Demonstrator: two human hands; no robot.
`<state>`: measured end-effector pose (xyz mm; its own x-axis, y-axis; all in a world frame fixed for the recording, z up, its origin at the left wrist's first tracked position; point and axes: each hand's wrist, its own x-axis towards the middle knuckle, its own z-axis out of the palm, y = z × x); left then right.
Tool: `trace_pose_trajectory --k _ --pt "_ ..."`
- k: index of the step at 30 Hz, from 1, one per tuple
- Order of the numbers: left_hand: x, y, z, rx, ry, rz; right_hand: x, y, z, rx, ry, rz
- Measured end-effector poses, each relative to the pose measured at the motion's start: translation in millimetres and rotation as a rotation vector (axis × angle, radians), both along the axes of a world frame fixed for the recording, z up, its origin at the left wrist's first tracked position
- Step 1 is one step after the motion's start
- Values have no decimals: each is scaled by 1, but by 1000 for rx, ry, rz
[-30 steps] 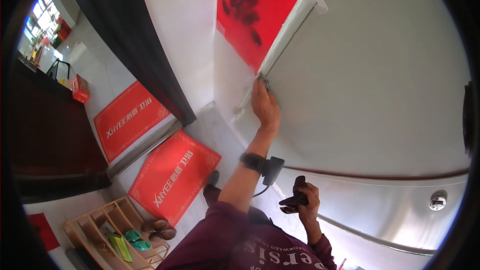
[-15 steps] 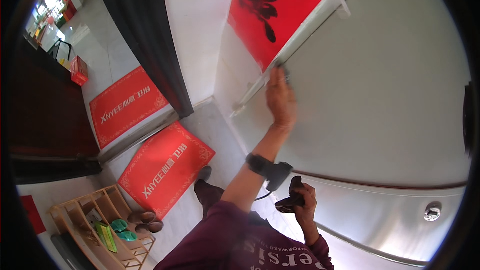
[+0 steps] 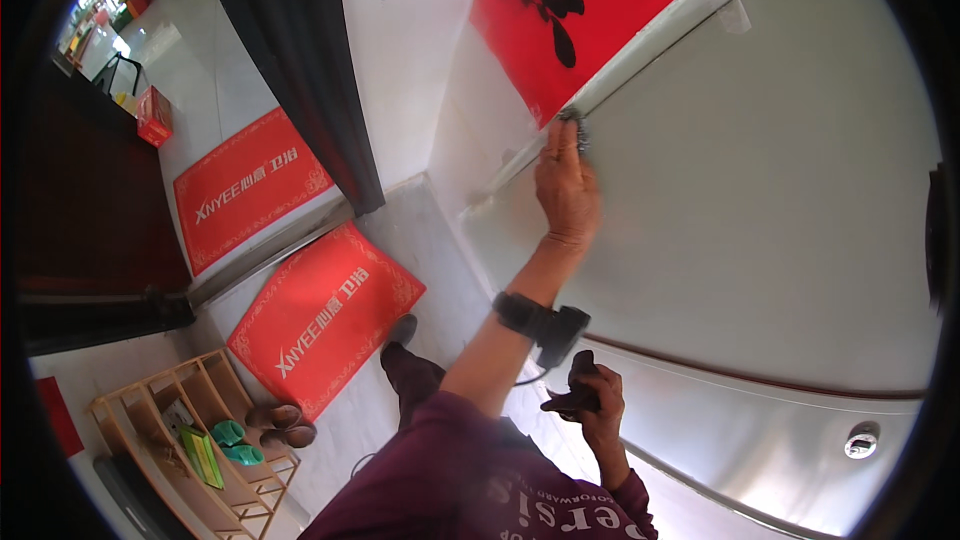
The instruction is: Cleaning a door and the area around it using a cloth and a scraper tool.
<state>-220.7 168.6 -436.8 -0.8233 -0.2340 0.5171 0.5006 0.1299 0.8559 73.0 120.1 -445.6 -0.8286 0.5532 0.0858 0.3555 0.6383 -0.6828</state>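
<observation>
My left hand [image 3: 568, 190] reaches up and presses a grey steel wool pad [image 3: 574, 122] against the edge strip of the large grey door panel [image 3: 740, 180]. The pad is mostly under my fingertips, close to the lower corner of a red paper sheet [image 3: 540, 40] with black brush strokes. A black band with a box-shaped device [image 3: 545, 328] is strapped round my left wrist. Lower down, my right hand [image 3: 604, 410] grips a crumpled dark brown cloth [image 3: 578, 388] in front of the door's metal band [image 3: 760, 440].
A round lock [image 3: 862, 440] sits on the metal band. Two red mats [image 3: 325, 325] lie on either side of a threshold [image 3: 270, 260] at left. A wooden shoe rack [image 3: 165, 390] with green slippers [image 3: 235, 440] stands lower left, beside brown shoes [image 3: 280, 425]. A dark curtain [image 3: 300, 70] hangs by the doorway.
My left hand with the steel wool pad has shifted slightly up and right along the strip. My right hand and the cloth have moved only slightly. The whole view has shifted a little.
</observation>
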Motion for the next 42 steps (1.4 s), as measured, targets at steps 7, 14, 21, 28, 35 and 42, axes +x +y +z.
trace_pose_trajectory --k 7,14,21,28,35,42 --pt "-1 -13 -51 -195 -324 -162 1 1 -5 7 -12 5" --pt "1 -7 -67 -191 -310 -76 -5 -7 0 27 7 28" --pt "5 -2 -11 -34 -149 -112 -3 -1 -2 11 -29 11" --pt "0 -14 -74 -56 -427 -239 0 -5 -11 -13 -59 3" --pt "0 7 48 162 87 -191 -4 6 -2 34 -43 88" --pt "-4 -10 -16 -11 -181 -240 2 3 -13 16 -28 53"
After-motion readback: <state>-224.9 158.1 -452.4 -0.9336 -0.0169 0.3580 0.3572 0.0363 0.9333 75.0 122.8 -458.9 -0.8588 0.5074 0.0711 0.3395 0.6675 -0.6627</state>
